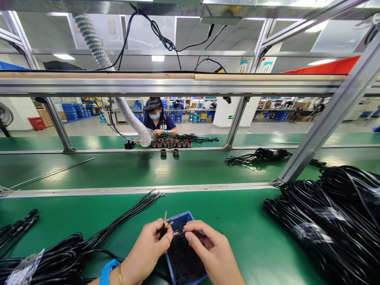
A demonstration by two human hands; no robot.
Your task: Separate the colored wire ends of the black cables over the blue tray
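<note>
The fingers (155,228) and thumb of the left hand (144,251) pinch the end of a black cable (162,232), its thin coloured wires (169,224) poking out past the fingertips, one of them upright. The right hand (213,251) is just beside it, index finger and thumb nearly meeting close to the wire tips; whether anything is pinched there I cannot tell. A blue wristband (107,273) and a gold-coloured bangle (120,273) circle the left wrist.

The cable end is above a blue plastic bin (181,216) on the green bench (243,225). Small black pieces (185,259) fill the bin, too bunched to make out singly.

To the left lies a coiled bundle of black cables (59,253) bound with clear plastic, its straight lengths running towards the metal rail, bare coloured ends outward. Black connectors (26,223) lie at the far left. A large heap of black cables (335,213), also wrapped in places, covers the right side.

Beyond the rail are a thin metal rod (56,172), another cable bundle (261,155) and rows of copper coils (172,144). A co-worker in a dark blue top (170,123) sits behind them, beside a silver flexible duct (130,114).
</note>
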